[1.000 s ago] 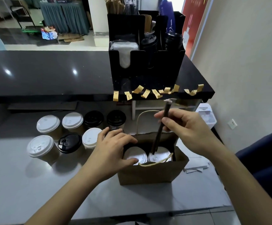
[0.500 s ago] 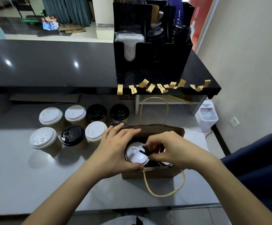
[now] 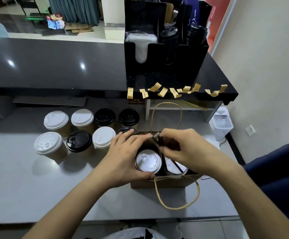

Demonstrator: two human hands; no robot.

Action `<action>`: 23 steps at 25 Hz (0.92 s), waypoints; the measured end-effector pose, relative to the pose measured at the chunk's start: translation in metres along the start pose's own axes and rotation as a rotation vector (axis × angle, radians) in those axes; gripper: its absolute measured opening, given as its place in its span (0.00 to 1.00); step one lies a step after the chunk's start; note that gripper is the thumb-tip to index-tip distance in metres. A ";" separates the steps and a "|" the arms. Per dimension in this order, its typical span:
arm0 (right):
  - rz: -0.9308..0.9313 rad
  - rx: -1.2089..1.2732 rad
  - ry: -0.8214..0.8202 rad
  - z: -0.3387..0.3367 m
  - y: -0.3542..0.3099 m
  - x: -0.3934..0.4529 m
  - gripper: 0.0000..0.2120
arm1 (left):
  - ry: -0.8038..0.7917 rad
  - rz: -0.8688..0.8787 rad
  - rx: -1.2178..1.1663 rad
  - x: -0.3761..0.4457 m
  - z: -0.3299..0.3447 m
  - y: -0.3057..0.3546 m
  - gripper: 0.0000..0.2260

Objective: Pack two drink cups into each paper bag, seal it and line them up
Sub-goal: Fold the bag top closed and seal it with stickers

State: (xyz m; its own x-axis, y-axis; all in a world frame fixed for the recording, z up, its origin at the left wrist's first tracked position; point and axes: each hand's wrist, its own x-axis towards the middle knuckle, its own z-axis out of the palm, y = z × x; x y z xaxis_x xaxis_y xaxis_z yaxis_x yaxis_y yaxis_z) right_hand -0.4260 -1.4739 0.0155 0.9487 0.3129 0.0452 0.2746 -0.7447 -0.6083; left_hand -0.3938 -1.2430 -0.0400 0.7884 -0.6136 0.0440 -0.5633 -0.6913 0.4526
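Observation:
A brown paper bag [image 3: 164,184] stands open on the grey table, its twine handles spread front and back. Inside sit two white-lidded cups: the left cup [image 3: 148,161] is in full sight, the right cup [image 3: 174,168] is partly hidden under my right hand. My left hand [image 3: 124,157] grips the bag's left rim beside the left cup. My right hand [image 3: 183,149] pinches a dark wrapped straw [image 3: 155,140] that slants down between the two cups.
Several lidded cups [image 3: 74,131], white and black, stand in two rows left of the bag. A black organizer [image 3: 164,49] sits on the dark counter behind, with several tan sticker strips [image 3: 174,91] along the counter's edge. A wall runs along the right.
The straw went from upright above the bag to slanted low between the cups. My right hand came down over the bag's mouth. The front handle has dropped forward.

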 end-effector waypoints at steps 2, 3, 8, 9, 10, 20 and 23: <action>-0.082 0.010 0.071 -0.009 -0.005 0.000 0.06 | 0.005 -0.009 0.003 0.001 0.000 0.000 0.49; -0.123 -0.034 0.093 -0.010 -0.006 0.001 0.06 | 0.006 -0.013 0.006 0.001 0.001 0.001 0.51; -0.137 -0.449 0.031 0.014 0.010 0.017 0.07 | 0.004 -0.020 -0.016 0.002 0.001 0.000 0.57; -0.115 -0.498 0.000 0.021 0.014 0.020 0.08 | 0.002 -0.020 -0.020 0.002 0.001 0.000 0.57; -0.091 -0.530 -0.026 0.027 0.017 0.023 0.09 | -0.001 -0.020 -0.022 0.001 0.001 0.000 0.57; 0.076 -0.422 -0.034 0.038 0.028 0.028 0.16 | -0.014 -0.028 -0.014 0.002 0.002 -0.002 0.56; 0.078 -0.381 0.007 0.030 0.029 0.022 0.12 | -0.020 -0.034 -0.008 0.002 0.001 -0.001 0.56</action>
State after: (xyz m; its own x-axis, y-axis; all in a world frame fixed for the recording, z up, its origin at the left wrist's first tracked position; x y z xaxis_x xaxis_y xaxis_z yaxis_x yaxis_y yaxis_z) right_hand -0.4013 -1.4709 -0.0252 0.9696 0.2440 0.0170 0.2393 -0.9321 -0.2719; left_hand -0.3915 -1.2436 -0.0411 0.8019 -0.5973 0.0110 -0.5342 -0.7086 0.4610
